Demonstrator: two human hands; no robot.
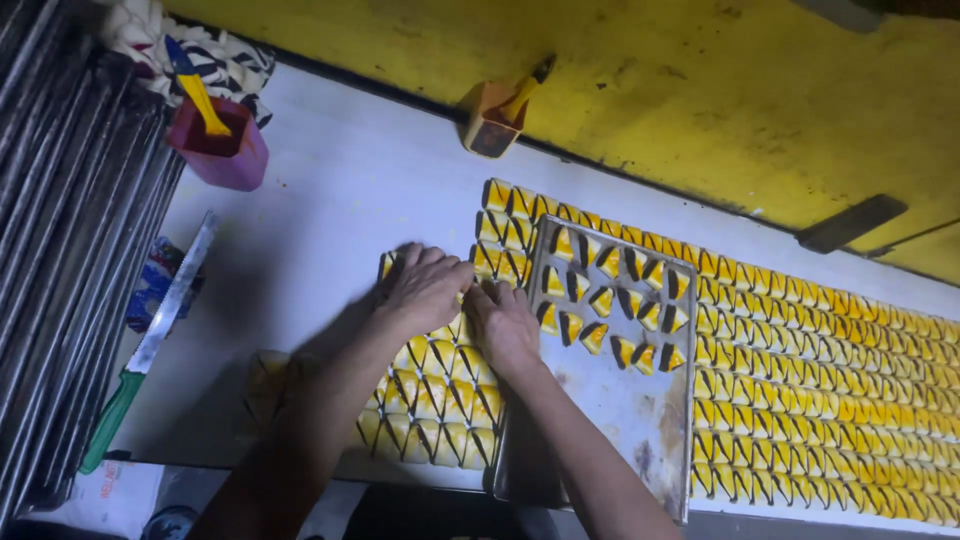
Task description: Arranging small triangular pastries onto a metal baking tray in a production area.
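Hands (pixel 465 305) press glossy, seemingly triangular sweets (pixel 440 400).

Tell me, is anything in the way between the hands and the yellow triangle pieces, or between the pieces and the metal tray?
Nothing visible. The left hand and right hand rest right on the yellow triangle pieces. The metal tray lies directly beside them, its near half bare, with no object between.

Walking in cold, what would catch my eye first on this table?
First, the great field of yellow wedge-shaped sweets covering the right side of the white table. Next, a metal tray lying in their midst with a few rows of pieces at its far end. The left hand and right hand rest side by side on a smaller block of sweets just left of it.
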